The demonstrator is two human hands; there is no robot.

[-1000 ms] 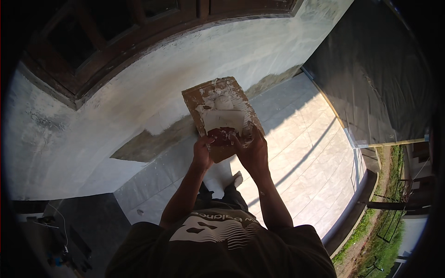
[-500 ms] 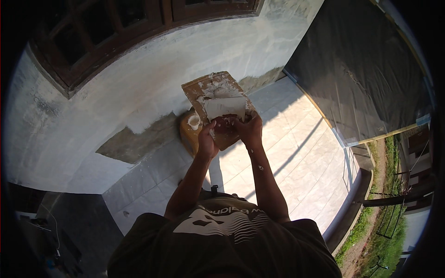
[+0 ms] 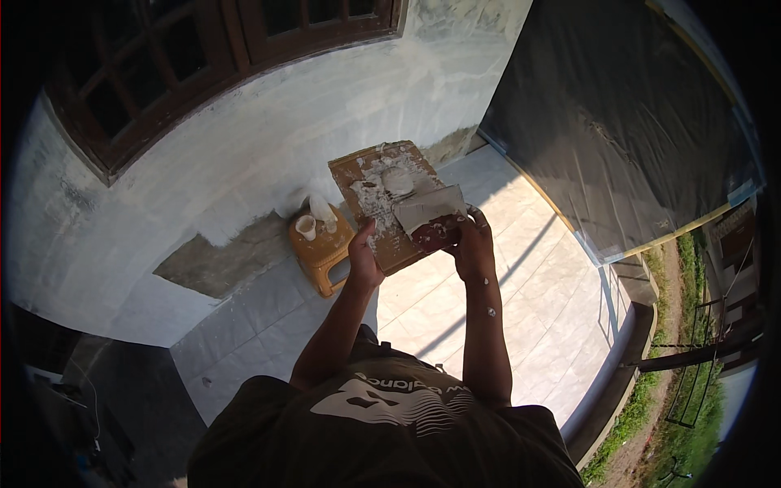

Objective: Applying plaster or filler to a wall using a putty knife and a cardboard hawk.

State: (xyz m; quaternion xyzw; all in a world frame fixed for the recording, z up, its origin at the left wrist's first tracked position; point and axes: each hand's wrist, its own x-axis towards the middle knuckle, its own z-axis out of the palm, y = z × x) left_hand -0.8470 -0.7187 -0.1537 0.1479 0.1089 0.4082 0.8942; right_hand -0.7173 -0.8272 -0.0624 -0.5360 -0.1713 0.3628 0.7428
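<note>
My left hand [image 3: 364, 256] grips the near left edge of a brown board [image 3: 351, 172], thumb on top. White putty is smeared over the board, with a rounded lump of putty [image 3: 398, 180] near its far end. In my right hand [image 3: 474, 250] is a wide putty scraper [image 3: 429, 210] with a pale blade and a dark red grip. Its blade lies over the right part of the board; whether it touches the surface I cannot tell. White spots mark my right forearm and fingers.
A yellow-brown plastic stool [image 3: 324, 254] stands left of the board, bearing a white cup [image 3: 306, 227] and a whitish bag [image 3: 320, 208]. Beyond is a patchy grey-white wall [image 3: 268, 138] below a brown-framed window [image 3: 232, 49]. Dark sheeting [image 3: 618, 130] hangs right, above a tiled floor [image 3: 521, 285].
My right hand and the scraper have moved right across the board, and the putty lump shows more fully. The stool is less covered by the board. The view has shifted slightly.
</note>
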